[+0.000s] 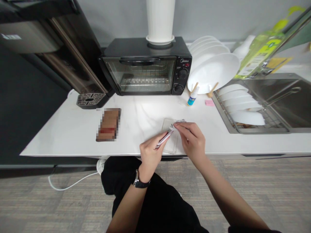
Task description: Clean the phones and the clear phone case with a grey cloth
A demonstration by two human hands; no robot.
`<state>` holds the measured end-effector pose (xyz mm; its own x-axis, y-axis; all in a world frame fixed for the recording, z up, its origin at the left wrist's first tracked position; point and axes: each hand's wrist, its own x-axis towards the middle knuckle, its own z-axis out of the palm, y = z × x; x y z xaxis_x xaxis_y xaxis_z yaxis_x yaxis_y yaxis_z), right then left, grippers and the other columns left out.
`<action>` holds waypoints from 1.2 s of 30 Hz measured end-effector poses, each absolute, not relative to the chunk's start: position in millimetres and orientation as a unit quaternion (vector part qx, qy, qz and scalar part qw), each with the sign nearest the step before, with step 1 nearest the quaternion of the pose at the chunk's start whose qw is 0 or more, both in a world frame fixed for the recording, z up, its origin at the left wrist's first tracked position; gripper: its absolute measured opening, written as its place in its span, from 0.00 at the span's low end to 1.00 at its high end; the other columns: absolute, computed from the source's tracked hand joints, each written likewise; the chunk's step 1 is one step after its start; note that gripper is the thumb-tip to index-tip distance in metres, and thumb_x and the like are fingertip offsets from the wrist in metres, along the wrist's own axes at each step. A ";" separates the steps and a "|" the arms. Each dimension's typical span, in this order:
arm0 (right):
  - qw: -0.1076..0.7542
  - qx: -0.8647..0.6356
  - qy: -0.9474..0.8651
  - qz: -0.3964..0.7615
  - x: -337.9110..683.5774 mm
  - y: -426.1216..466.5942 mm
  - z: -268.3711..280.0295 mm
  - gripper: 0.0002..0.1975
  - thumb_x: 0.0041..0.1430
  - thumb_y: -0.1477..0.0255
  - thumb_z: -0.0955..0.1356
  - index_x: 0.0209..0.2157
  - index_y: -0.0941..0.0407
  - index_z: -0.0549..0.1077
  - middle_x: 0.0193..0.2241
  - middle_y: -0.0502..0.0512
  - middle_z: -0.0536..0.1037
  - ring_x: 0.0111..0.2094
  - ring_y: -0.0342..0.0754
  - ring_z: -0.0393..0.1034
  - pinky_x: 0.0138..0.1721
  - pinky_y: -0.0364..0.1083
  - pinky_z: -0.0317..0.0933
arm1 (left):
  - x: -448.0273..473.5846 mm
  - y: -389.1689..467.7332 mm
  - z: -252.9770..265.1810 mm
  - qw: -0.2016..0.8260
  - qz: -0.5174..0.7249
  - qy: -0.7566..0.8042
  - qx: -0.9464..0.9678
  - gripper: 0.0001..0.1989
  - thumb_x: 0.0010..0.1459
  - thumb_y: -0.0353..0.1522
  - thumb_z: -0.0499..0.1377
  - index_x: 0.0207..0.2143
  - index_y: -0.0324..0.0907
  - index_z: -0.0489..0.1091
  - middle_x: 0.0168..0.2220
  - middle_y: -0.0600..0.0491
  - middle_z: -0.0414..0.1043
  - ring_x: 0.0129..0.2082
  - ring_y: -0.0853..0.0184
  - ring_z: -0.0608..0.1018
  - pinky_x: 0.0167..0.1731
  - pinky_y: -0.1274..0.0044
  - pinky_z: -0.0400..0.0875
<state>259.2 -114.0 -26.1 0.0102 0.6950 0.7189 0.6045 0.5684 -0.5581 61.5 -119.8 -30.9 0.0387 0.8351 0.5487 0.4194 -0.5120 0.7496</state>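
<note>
My left hand (152, 147) is closed around a slim phone (164, 139), tilted so that mostly its edge shows. In my right hand (193, 139) a crumpled whitish-grey cloth (173, 126) is pinched, touching the phone's upper end. Beneath both hands a clear phone case (167, 123) lies on the white counter (136, 123), partly hidden by them. Farther back stands a small spray bottle (192, 97) with a blue label and white cap. Beside it lies a small pink piece (209, 103) that I cannot identify.
A flat brown item (108, 125), blurred out, lies at left near a drinks machine (91, 99). Behind are a toaster oven (145, 77) and upright white plates (213, 71). At right, bowls (247, 118) sit in a rack over the sink (293, 106), near a green soap bottle (261, 51).
</note>
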 end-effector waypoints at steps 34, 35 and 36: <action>0.525 -0.426 -0.736 0.038 236.8 -130.3 -29.0 0.36 0.76 0.76 0.68 0.73 0.25 0.71 0.53 0.48 0.91 0.50 0.62 0.88 0.48 0.65 0.88 | 58.6 -121.0 -36.1 0.125 0.497 0.486 0.708 0.10 0.72 0.37 0.66 0.36 0.50 0.85 0.29 0.53 0.87 0.25 0.60 0.87 0.28 0.70 0.84; 0.530 -0.424 -0.734 0.025 239.9 -127.3 -28.7 0.34 0.76 0.77 0.68 0.73 0.29 0.74 0.52 0.51 0.91 0.50 0.61 0.88 0.49 0.64 0.87 | 59.2 -121.2 -35.4 0.133 0.501 0.483 0.705 0.08 0.72 0.38 0.67 0.40 0.51 0.87 0.34 0.51 0.89 0.29 0.58 0.90 0.32 0.68 0.88; 0.536 -0.421 -0.732 0.013 243.4 -124.1 -28.4 0.32 0.77 0.78 0.68 0.72 0.33 0.76 0.52 0.53 0.91 0.50 0.60 0.87 0.50 0.62 0.86 | 59.9 -121.4 -34.7 0.142 0.506 0.480 0.702 0.08 0.72 0.38 0.68 0.44 0.51 0.88 0.39 0.50 0.91 0.34 0.55 0.92 0.37 0.67 0.90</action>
